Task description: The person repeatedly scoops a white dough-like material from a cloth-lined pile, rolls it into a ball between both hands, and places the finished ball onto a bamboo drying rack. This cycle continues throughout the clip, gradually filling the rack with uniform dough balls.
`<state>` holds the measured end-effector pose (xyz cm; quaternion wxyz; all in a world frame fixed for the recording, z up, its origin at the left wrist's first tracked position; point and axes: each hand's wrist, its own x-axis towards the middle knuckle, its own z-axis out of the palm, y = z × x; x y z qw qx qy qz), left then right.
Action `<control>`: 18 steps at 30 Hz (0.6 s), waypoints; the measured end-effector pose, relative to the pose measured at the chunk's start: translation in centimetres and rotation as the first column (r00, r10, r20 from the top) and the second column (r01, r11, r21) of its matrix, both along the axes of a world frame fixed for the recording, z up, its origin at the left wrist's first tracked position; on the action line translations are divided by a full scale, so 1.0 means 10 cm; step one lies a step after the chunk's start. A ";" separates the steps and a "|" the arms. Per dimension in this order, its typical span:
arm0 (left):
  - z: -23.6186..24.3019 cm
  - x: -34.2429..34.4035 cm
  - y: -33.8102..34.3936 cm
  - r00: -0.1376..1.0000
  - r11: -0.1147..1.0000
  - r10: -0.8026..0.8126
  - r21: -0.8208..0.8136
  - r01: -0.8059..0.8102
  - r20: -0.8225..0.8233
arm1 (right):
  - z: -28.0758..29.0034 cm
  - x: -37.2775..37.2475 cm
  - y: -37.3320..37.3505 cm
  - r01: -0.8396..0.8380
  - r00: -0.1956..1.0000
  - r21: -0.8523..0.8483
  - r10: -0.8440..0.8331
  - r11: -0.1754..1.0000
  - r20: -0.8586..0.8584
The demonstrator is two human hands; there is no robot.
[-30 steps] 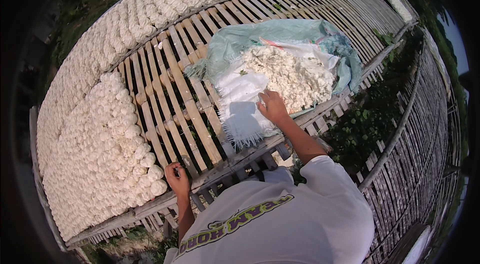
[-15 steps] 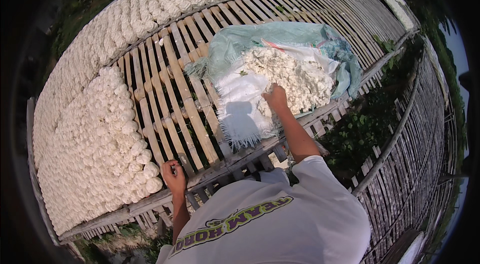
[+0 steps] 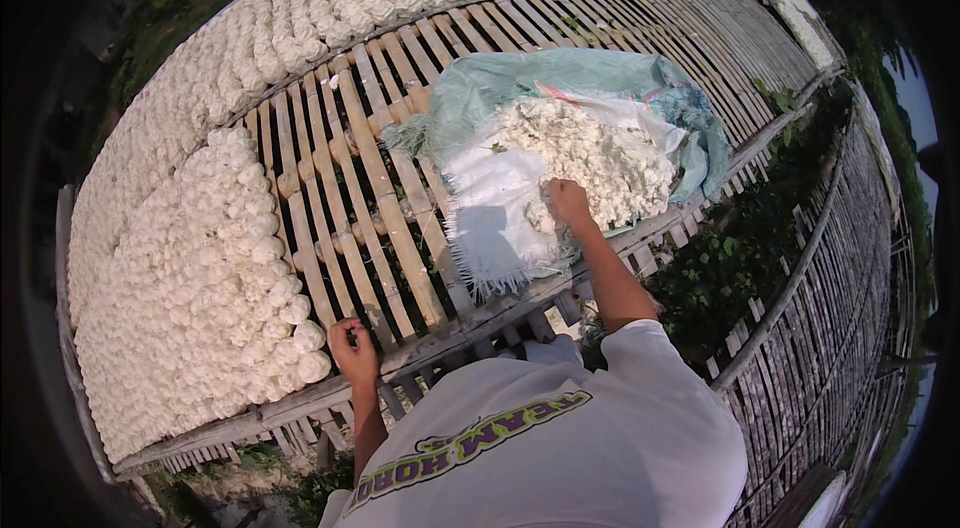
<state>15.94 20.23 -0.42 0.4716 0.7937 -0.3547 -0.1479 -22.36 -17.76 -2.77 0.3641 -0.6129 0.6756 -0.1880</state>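
The soft heap (image 3: 590, 163) at one o'clock is creamy white. It lies on a white woven sack (image 3: 495, 218) with a frayed edge, and a pale green sack (image 3: 520, 83) sits under that. The little lumps (image 3: 190, 288) at nine o'clock are white too (row after row). The slat rack (image 3: 370, 198) is tan bamboo. The shirt (image 3: 560, 448) at six o'clock is white with green letters.

Slatted bamboo rack (image 3: 400, 218) bearing rows of white lumps (image 3: 190, 268) left of the left hand (image 3: 354, 353); woven sack sheet (image 3: 500, 218) with white mass (image 3: 590, 163) under the right hand (image 3: 568, 203).
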 end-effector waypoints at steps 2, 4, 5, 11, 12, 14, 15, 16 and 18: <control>-0.01 0.00 -0.01 1.000 0.999 -0.012 -0.036 0.012 0.002 | -0.02 0.26 0.33 -0.065 0.966 -0.167 0.020 0.984 -0.257; -0.01 0.00 0.00 0.999 1.000 0.007 0.021 -0.006 -0.053 | -0.07 0.41 0.64 -0.380 0.769 -0.235 0.165 0.894 -0.617; -0.01 0.00 0.00 0.998 1.000 0.008 0.019 -0.007 -0.070 | -0.07 0.44 0.68 -0.406 0.739 -0.164 0.217 0.899 -0.638; -0.03 0.01 0.04 0.994 0.998 0.062 0.026 -0.060 -0.088 | 0.16 0.03 0.28 -0.176 0.984 -0.243 0.170 0.954 -0.047; -0.04 0.02 0.04 0.995 0.998 0.055 0.006 -0.055 -0.082 | 0.21 -0.01 0.22 -0.153 0.988 -0.247 0.151 0.957 -0.025; -0.08 0.02 0.04 0.994 0.998 0.064 0.000 -0.064 -0.085 | 0.30 -0.03 0.13 -0.045 0.979 -0.282 0.098 0.958 0.179; -0.09 0.02 0.04 0.994 0.998 0.060 -0.006 -0.061 -0.088 | 0.32 0.00 0.12 -0.007 0.957 -0.289 0.091 0.957 0.277; -0.10 0.02 0.04 0.994 0.998 0.058 -0.006 -0.059 -0.092 | 0.33 0.05 0.13 0.051 0.922 -0.259 0.055 0.964 0.384; -0.10 0.03 0.04 0.993 0.999 0.049 -0.011 -0.050 -0.103 | 0.30 0.18 0.17 0.128 0.807 -0.198 0.014 0.972 0.591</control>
